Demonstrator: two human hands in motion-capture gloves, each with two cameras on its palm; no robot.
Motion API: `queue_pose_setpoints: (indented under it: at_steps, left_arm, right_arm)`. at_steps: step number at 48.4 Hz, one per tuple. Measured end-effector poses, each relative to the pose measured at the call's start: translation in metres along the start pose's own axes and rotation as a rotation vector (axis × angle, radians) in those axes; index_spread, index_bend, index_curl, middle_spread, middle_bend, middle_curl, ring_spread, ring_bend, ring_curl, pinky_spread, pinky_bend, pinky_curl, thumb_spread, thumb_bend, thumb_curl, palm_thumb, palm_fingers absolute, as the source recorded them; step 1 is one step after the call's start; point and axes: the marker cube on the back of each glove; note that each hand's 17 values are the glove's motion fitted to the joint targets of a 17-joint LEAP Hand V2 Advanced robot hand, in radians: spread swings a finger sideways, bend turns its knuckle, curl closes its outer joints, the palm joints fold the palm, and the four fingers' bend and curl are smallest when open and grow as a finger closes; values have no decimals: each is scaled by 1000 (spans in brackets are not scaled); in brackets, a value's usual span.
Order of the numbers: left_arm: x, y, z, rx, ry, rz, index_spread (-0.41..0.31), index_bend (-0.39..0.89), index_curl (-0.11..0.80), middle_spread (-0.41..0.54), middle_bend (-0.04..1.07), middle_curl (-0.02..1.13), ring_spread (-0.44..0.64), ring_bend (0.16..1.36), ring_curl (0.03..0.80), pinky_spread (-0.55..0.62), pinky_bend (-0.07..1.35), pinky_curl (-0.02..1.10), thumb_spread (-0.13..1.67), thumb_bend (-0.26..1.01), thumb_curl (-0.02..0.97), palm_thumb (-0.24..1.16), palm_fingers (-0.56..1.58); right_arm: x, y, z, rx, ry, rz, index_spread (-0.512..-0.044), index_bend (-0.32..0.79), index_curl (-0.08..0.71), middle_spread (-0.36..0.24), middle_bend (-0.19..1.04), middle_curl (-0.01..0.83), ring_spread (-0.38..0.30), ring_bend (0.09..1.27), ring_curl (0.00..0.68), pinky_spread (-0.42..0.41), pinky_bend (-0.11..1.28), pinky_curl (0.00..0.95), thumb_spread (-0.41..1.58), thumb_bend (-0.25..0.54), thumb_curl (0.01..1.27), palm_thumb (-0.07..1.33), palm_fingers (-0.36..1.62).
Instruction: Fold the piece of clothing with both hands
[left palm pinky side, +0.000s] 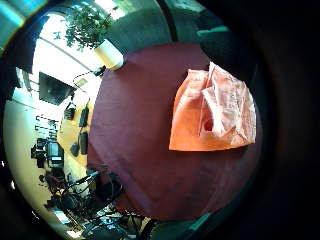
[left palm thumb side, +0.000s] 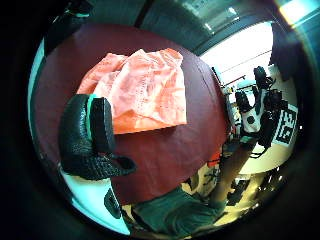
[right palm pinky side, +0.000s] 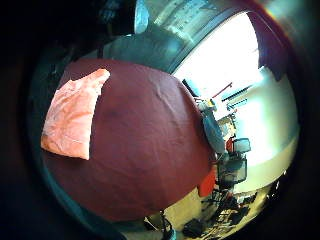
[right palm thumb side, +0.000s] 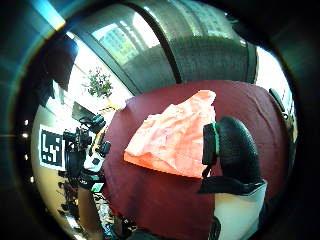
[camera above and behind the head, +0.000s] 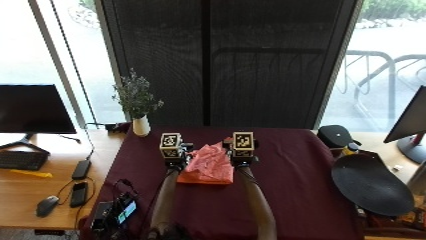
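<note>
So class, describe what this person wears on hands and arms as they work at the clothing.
Both hands wear black gloves with a textured surface and a teal edge: the left hand and the right hand. The forearms are bare, with no sleeves showing.

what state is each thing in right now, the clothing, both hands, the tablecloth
piece of clothing: orange-pink, lying loosely bunched on the table, partly folded, not flat
left hand: beside the clothing's left edge, not clearly touching it
right hand: beside the clothing's right edge, grip cannot be told
tablecloth: dark red, spread over the table
plant vase: upright at the table's far left corner
</note>
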Motion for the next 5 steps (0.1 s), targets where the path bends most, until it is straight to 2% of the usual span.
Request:
queue_pose_setpoints:
  at_steps: [3, 5]
  left_arm:
    - [2, 1, 0, -12, 19, 14, -113, 170, 425, -4, 172, 370, 203, 375, 335, 259, 334, 428, 1333, -10, 362, 505, 487]
    - [4, 2, -1, -17, 41, 32, -113, 170, 425, -4, 172, 370, 203, 375, 335, 259, 334, 428, 1333, -10, 362, 505, 487]
  right_arm:
    - [-4, 26, 3, -193, -39, 0, -326, 177, 383, 25, 144, 223, 147, 319, 332, 282, 622, 353, 1313, -11, 415, 760, 257]
    - [-6, 30, 7, -229, -51, 0, -326, 177, 383, 25, 144, 223, 147, 320, 331, 282, 622, 353, 1313, -11, 415, 760, 257]
